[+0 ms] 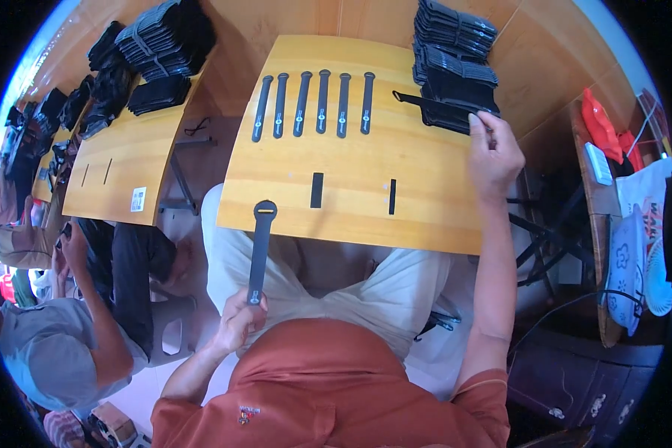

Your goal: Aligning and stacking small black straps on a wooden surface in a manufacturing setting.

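My left hand (240,322) is closed on the lower end of a dark grey strap (260,250). The strap stands up past the table's front edge, its slotted loop end uppermost. My right hand (495,153) reaches to the far right of the table, thumb and fingers pinched on the end of a black strap (418,100). That strap's loop end points left, and it lies across a pile of black straps (463,88). Several grey straps (322,101) lie side by side on the table, loop ends away from me.
Two short black strips (317,190) sit on the wooden table (276,179) near its front. Bundled straps (455,30) are stacked at the back right. At left, another person (67,343) sits by a second table (119,179) with more bundles (164,41). A cluttered shelf (597,216) stands at right.
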`<control>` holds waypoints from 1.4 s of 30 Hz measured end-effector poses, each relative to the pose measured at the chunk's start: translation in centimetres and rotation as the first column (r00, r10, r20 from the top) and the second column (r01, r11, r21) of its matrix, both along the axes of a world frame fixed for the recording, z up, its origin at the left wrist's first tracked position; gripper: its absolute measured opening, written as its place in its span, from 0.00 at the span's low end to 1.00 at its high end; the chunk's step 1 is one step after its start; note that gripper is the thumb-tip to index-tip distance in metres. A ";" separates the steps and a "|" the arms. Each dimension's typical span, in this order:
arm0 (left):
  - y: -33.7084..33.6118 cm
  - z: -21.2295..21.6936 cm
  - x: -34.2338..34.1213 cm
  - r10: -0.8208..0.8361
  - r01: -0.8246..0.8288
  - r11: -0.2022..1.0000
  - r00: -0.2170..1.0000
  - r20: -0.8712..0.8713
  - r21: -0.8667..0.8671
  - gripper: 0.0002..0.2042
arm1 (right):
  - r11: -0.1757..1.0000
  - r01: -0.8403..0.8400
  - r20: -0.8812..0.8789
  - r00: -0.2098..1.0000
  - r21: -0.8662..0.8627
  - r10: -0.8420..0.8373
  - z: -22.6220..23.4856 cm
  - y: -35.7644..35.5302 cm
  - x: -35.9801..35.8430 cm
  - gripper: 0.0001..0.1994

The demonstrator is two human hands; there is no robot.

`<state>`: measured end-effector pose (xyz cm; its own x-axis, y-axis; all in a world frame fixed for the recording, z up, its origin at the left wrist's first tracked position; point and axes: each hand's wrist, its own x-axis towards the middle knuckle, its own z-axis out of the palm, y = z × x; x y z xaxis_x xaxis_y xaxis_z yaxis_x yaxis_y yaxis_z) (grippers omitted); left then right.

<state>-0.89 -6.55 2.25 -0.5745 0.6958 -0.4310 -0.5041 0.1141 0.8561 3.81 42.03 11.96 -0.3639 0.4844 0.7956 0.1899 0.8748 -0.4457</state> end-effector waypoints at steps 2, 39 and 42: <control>0.1 0.0 0.1 -0.022 0.021 0.999 1.000 0.014 0.041 0.06 | 0.940 -0.042 -0.031 0.998 0.340 0.056 -2.0 1.0 -1.3 0.07; 5.1 0.1 -1.3 0.102 -0.106 0.981 0.994 0.031 0.165 0.17 | 0.896 -0.232 0.516 0.751 -0.378 0.412 -7.6 -8.6 -1.3 0.15; 6.6 0.0 -2.0 0.129 -0.118 0.972 0.991 -0.042 0.203 0.16 | 0.713 -0.325 0.350 0.700 -0.621 0.623 -6.0 -13.7 0.9 0.13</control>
